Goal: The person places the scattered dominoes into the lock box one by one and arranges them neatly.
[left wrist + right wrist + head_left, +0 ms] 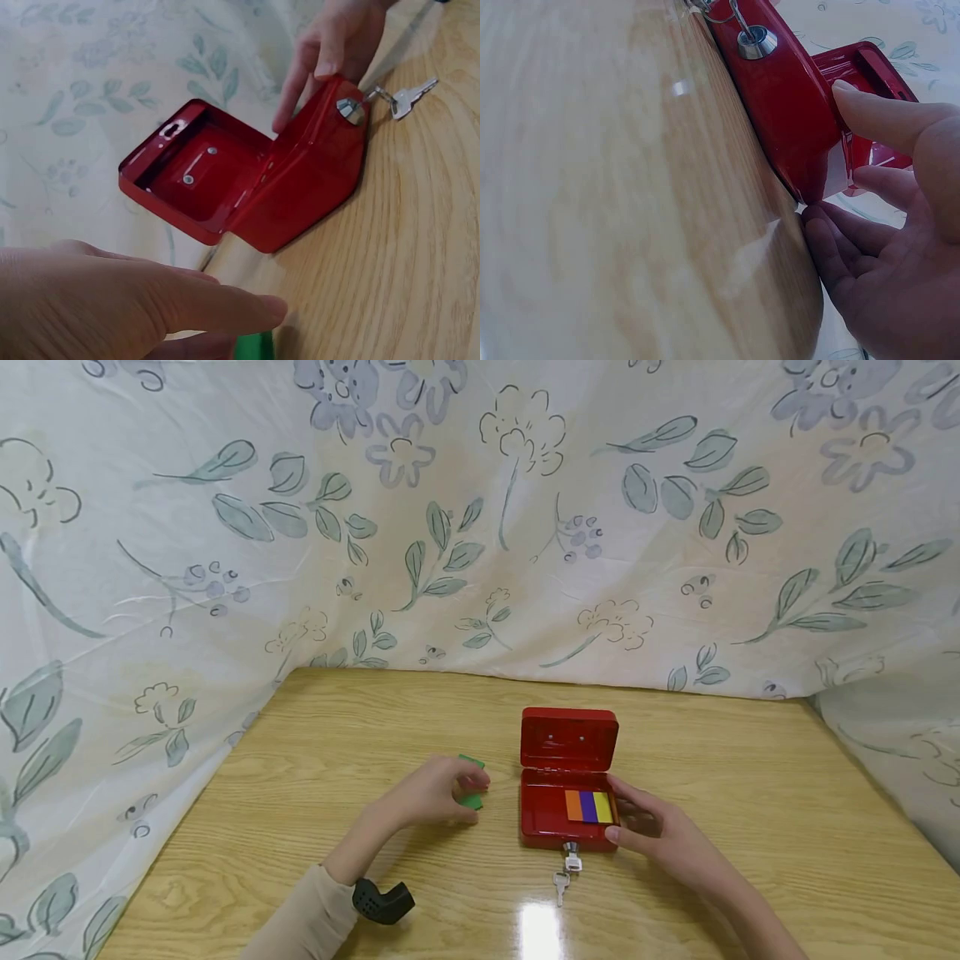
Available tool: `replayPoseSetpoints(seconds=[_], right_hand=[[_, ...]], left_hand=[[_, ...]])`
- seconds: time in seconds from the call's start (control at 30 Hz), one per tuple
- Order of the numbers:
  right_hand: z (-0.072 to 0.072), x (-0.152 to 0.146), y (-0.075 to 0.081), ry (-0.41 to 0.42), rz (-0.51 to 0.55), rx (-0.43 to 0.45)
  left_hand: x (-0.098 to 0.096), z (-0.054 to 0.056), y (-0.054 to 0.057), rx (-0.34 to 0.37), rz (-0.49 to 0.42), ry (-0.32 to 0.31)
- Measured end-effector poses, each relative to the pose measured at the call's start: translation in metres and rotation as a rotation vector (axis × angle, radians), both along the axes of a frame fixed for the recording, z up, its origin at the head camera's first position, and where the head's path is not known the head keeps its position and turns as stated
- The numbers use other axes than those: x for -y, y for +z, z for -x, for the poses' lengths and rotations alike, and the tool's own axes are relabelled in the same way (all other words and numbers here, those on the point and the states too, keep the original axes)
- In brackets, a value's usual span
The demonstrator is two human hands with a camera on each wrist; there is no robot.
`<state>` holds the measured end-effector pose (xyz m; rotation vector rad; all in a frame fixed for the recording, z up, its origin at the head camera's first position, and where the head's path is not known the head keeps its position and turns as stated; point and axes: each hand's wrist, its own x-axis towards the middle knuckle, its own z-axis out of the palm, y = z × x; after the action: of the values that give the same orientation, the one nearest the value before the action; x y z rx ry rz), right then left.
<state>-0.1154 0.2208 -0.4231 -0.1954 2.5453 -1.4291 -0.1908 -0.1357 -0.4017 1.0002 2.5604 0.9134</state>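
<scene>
A red metal cash box (542,814) stands on the table, its lid (568,739) raised. Orange (573,806), purple (588,807) and yellow (602,807) flat pieces lie side by side in its right part. My right hand (663,837) holds the box's right side, thumb at the front corner and fingers along the side wall. Left of the box, my left hand (435,791) hovers around green pieces (471,802), thumb and fingers apart. In the left wrist view, a green piece (255,346) shows partly below that hand; whether the fingers touch it is unclear.
A key (573,862) sits in the box's front lock, with a second key (561,887) hanging from it onto the wooden table (300,752). Floral cloth (465,585) closes off the back and sides. A black bent device (382,903) is on my left wrist.
</scene>
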Motion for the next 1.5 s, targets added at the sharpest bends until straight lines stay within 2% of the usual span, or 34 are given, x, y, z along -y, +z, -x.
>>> replayPoseSetpoints(seconds=[0.3, 0.57, 1.0, 1.5], right_hand=[[0.0, 0.001, 0.0, -0.002, -0.003, 0.003], [0.001, 0.0, 0.0, -0.007, -0.009, 0.013], [0.001, 0.0, -0.002, -0.005, -0.001, 0.011], [0.0, 0.0, -0.002, -0.004, -0.007, 0.009]], left_hand=[[0.007, -0.001, 0.006, 0.138, -0.007, -0.1], [0.012, -0.001, 0.009, 0.231, 0.024, -0.129], [0.012, -0.001, 0.007, 0.2, 0.011, -0.162], [0.009, -0.002, 0.003, 0.18, 0.006, -0.116]])
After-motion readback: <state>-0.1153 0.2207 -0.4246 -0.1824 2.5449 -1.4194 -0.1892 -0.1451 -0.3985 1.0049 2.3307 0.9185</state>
